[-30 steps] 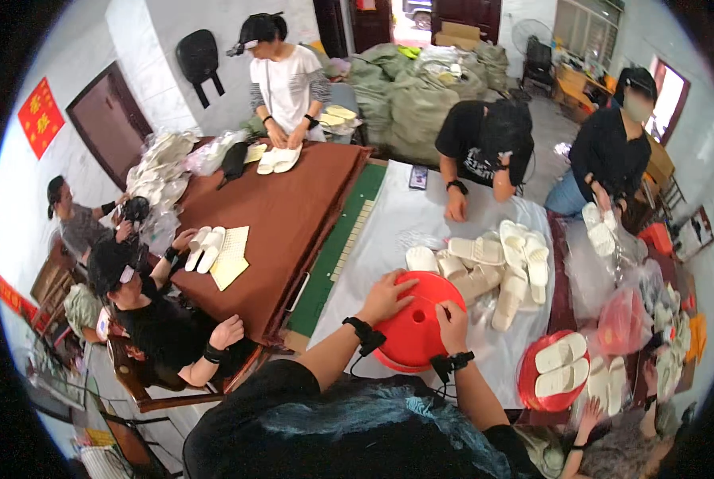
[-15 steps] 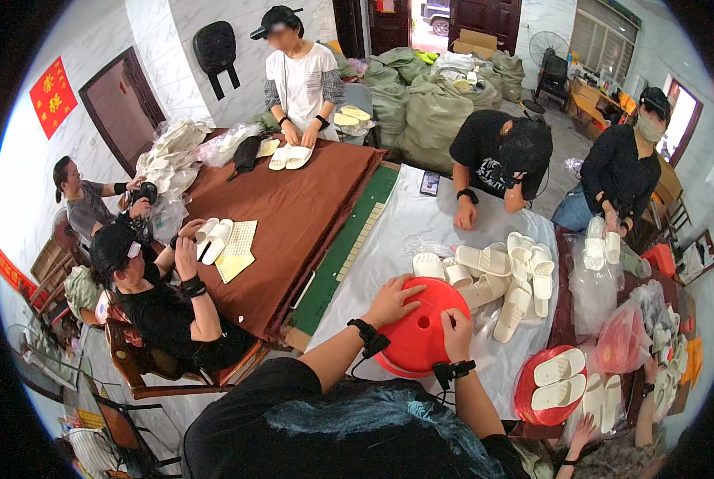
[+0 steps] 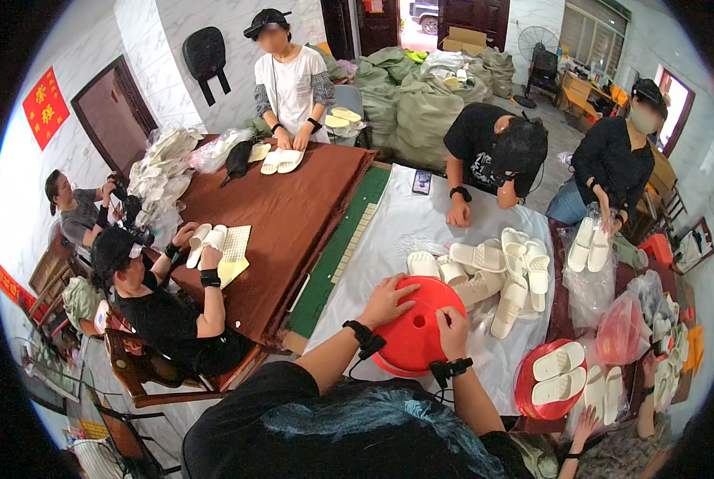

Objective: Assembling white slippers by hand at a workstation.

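Before me on the pale sheet stands a round red plastic stool (image 3: 409, 339) with a small hole in the middle of its seat. My left hand (image 3: 385, 302) lies over its left side, fingers stretched onto the seat and nothing visible under them. At the stool's right edge, my right hand (image 3: 453, 335) has its thumb and fingers pinched together. Whatever is in that pinch is too small to make out; a faint thin line runs near it. Just beyond the stool lies a pile of cream slippers (image 3: 492, 275), which neither hand touches.
A second red stool (image 3: 524, 399) at the right bears two cream slippers. Bagged slippers (image 3: 592, 243) and a pink plastic bag (image 3: 622, 331) lie further right. Co-workers sit or stand around the pale sheet (image 3: 397, 207) and the brown-covered table (image 3: 285, 223), where others handle slippers.
My hands stay at the stool, with the right hand slightly shifted. The seated person at left has moved a hand onto the slippers. The person at far right has turned the bagged slippers.
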`<state>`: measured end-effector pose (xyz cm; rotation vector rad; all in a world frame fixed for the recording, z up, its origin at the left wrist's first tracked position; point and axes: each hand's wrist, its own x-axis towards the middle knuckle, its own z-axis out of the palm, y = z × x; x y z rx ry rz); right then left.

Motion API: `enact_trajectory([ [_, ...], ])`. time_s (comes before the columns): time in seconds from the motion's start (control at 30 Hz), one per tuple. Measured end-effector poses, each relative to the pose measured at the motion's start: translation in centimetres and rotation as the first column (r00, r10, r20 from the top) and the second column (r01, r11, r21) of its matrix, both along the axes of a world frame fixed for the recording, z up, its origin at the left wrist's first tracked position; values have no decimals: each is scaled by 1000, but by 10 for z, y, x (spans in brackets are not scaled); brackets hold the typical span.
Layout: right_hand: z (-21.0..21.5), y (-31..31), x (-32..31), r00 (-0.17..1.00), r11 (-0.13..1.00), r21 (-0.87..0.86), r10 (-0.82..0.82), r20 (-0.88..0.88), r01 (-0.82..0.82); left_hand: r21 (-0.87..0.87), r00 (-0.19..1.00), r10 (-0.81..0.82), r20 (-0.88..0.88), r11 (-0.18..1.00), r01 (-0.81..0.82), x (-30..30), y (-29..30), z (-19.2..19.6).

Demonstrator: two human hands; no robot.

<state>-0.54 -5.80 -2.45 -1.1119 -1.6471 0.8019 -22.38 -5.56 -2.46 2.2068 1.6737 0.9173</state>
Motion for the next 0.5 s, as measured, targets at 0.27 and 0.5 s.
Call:
enact_trajectory([
  [0.27,5,-1,0,1000,999,-32,8,3,-8,-10,1000,5,-3,1000,-5,0,0,0],
  [0.5,8,-2,0,1000,1000,-17,-8,24,9,23,1000,18,-17,1000,-18,2,-1,5],
])
